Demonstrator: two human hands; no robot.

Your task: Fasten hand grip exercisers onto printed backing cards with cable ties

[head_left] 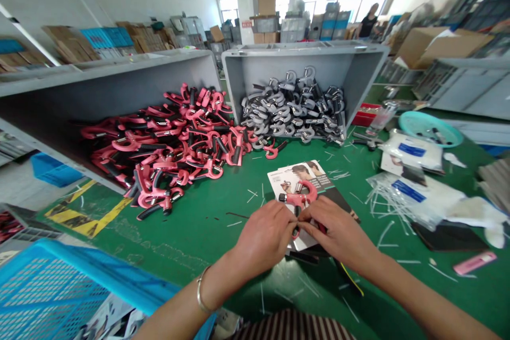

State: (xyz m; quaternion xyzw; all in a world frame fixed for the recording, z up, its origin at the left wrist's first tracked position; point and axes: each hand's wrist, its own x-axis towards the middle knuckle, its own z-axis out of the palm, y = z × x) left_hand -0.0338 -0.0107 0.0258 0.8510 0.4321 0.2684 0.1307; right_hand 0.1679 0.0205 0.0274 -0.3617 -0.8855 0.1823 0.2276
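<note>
Two grey plastic crates, one holding pink-and-black hooked tools (127, 82), the other grey ones (253, 66), stand tipped toward the worker along the far side of a green table (191, 244). Near the table's front edge, the left hand (266, 231) and right hand (338, 228) meet, wrists angled inward, fingertips pinched together, their grip's contents unclear, above printed cards (278, 180) bearing a curved pink-and-black plastic tool (307, 191).
</note>
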